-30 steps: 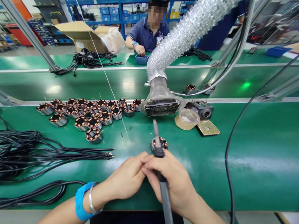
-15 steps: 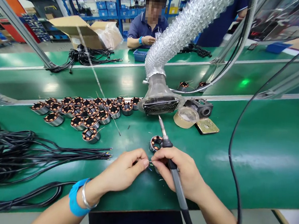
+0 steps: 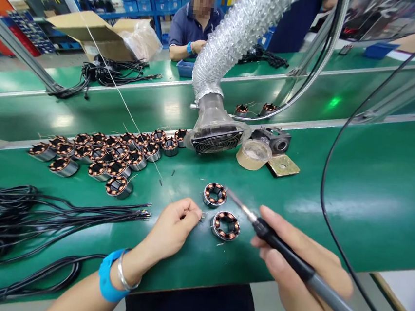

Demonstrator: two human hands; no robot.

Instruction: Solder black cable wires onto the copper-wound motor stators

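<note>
Presses the thumb and forefinger of the left hand (image 3: 173, 228) together, with fine wire (image 3: 203, 216) caught between the tips and poking out thin and pale to the right. Wears on that wrist a matte blue band (image 3: 108, 280) and a smooth, shiny metal bangle (image 3: 123, 272). Grips a soldering iron (image 3: 276, 240) at a slant in the right hand (image 3: 302, 277), closed on the black sleeve between thumb and fingers. Points its slim, dull metal tip up and leftward, right beside the rim of the farther stator (image 3: 214, 201); hard to say whether touching.

Has the nearer stator (image 3: 226, 234) just in front of that one, between the two hands, on the glossy green benchtop (image 3: 298, 198). Shows in both a short steel ring, hole upward, lined with rounded copper windings and black inserts.

To the left, a crowd of similar stators (image 3: 119, 152) in loose rows; nearer, limp, rubbery black cables (image 3: 40, 217) with small coloured ends. Beyond the hands, a crinkled silver duct (image 3: 236, 46) above a cloudy flared hood with a concentric-ringed black grille (image 3: 216, 143). Beside it, a round tan tub (image 3: 251, 160) and a flat square tin (image 3: 283, 166) with a scuffed golden face.
</note>
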